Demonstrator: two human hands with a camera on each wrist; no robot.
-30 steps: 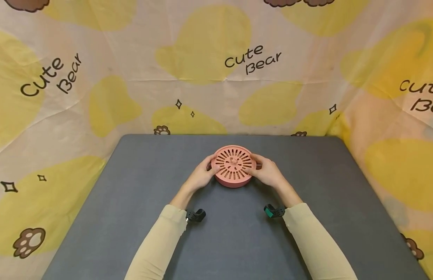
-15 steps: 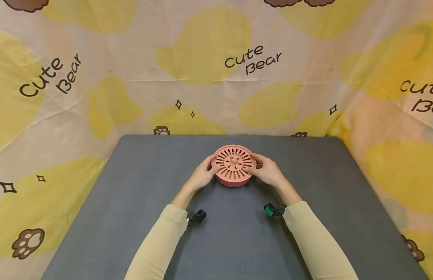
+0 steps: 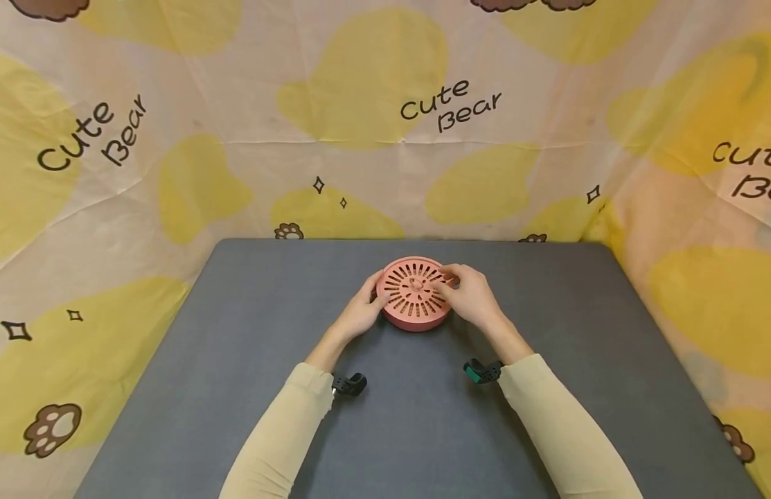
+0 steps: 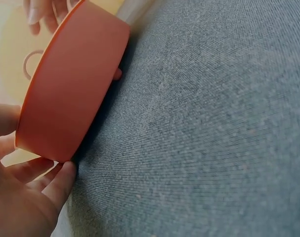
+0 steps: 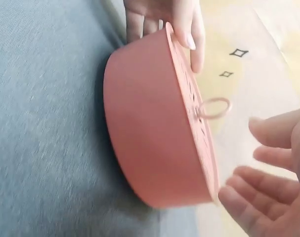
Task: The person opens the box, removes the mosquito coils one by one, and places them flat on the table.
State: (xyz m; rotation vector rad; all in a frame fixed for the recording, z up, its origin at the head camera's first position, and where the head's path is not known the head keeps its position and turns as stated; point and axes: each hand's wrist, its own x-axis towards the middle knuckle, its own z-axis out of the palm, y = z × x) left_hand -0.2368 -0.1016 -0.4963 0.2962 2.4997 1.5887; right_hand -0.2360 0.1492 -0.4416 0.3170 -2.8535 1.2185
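A round pink mosquito coil box (image 3: 416, 324) sits on the table toward the back, its smooth side wall facing the wrist cameras. Its lid (image 3: 416, 308) is on, cut with radial slots, and a small ring handle (image 3: 416, 283) stands up at the centre. My left hand (image 3: 359, 312) grips the box's left side, thumb on the lid's edge and fingers around the wall. At the right edge, my right hand (image 3: 474, 298) hovers with loosely bent fingers over the lid. The right wrist view shows those fingers spread, a gap between them and the ring.
A grey cloth-covered table (image 3: 410, 430) spreads around the box. Behind it and at both sides hangs a cream and yellow printed cloth (image 3: 360, 83). Dark straps with camera mounts (image 3: 350, 384) sit at both wrists, by the pale sleeves (image 3: 276, 430).
My right hand has let go of the box's right side and risen inward over the lid's edge. The left hand keeps its grip, and the box has barely shifted.
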